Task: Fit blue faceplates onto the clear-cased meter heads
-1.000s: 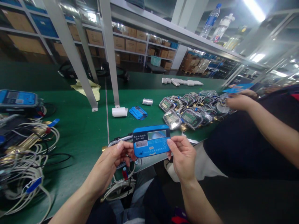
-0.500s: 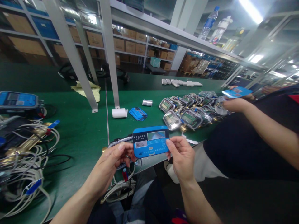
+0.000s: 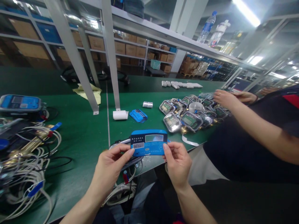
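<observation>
A blue faceplate label (image 3: 151, 148) with a dark panel, a window cut-out and white print is held up between both hands, bowed slightly. My left hand (image 3: 114, 158) pinches its left edge between thumb and fingers. At the right edge, my right hand (image 3: 177, 158) pinches it the same way. Behind and below the label lies a meter housing (image 3: 126, 142), mostly hidden, at the bench edge. Its coiled grey cable (image 3: 121, 193) hangs beneath, beside a small red piece (image 3: 125, 177). Farther back lies a small pile of blue labels (image 3: 138, 115).
A white roll (image 3: 120, 115) and a silvery roll (image 3: 147, 105) lie near the shelf post (image 3: 111, 62). Clear-cased meters (image 3: 192, 120) with cables crowd the right, by a co-worker's hands (image 3: 225, 99). Finished-looking blue-faced meter (image 3: 20, 102) and brass-fitted cables (image 3: 25, 149) fill the left.
My left thumb has come onto the label's front at its left edge, and the label now bows. The co-worker's blue label is out of sight, and a clear ring lies on the meters.
</observation>
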Motion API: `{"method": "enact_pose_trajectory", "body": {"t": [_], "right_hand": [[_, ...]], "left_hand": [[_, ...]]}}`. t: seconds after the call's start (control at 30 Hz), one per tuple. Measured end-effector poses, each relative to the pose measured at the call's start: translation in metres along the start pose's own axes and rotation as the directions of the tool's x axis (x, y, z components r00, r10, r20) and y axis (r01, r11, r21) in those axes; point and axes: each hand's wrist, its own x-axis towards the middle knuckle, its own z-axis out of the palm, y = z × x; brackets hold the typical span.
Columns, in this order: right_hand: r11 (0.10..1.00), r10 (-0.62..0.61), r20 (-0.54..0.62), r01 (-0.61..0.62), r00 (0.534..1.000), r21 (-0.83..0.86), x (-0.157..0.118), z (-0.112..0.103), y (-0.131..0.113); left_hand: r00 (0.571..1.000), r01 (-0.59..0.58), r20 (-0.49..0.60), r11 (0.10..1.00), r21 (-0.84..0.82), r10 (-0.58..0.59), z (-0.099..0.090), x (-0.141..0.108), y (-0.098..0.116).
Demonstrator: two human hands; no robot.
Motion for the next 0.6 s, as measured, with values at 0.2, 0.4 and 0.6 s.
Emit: {"method": "enact_pose_trajectory", "body": {"t": [0.2,0.4,0.6], "right_hand": [[0.997,-0.079,-0.076,0.079,0.994,0.000,-0.014,0.008,0.009],[0.977,0.042,0.022,-0.046,0.999,0.210,-0.011,0.017,-0.001],[0.920,0.110,0.104,-0.141,0.988,0.364,-0.005,0.014,-0.002]], "left_hand": [[0.995,0.034,-0.096,0.983,0.180,-0.017,-0.011,-0.009,-0.001],[0.995,0.074,-0.074,0.997,0.029,-0.072,-0.017,-0.009,-0.001],[0.998,0.063,0.013,0.996,-0.061,-0.063,-0.024,-0.005,0.001]]}}
